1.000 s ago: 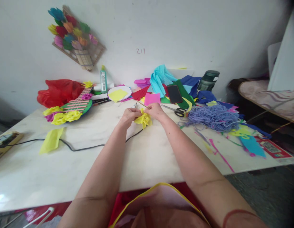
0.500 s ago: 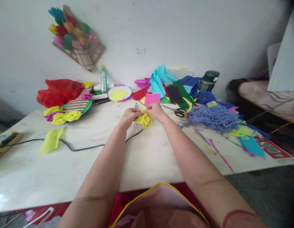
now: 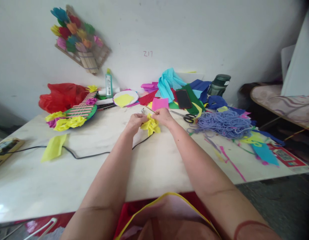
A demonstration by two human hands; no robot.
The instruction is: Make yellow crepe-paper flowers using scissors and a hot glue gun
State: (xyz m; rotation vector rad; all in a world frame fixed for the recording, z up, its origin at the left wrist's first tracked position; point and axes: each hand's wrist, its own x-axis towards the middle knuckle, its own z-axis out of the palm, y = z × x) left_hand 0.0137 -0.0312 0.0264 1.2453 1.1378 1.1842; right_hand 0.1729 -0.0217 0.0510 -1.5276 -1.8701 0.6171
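A yellow crepe-paper flower (image 3: 151,125) with pointed petals is held between my two hands over the middle of the table. My left hand (image 3: 137,122) pinches its left edge. My right hand (image 3: 163,116) is closed at its upper right, with a thin stick (image 3: 150,109) poking out to the left from the fingers. How far the right fingertips grip the flower itself is hidden. A pink paper square (image 3: 160,104) lies just beyond my right hand. Black-handled scissors (image 3: 189,118) rest to the right of it.
A tangle of purple yarn (image 3: 224,124) and a phone (image 3: 183,99) lie to the right. At the left are a flower-decorated craft (image 3: 80,111), a yellow paper piece (image 3: 54,147) and a black cable (image 3: 89,156). A glue bottle (image 3: 108,84) stands by the wall.
The yellow flower has turned slightly in my fingers, so its petals face more upward and spread wider. Both hands stay in nearly the same place.
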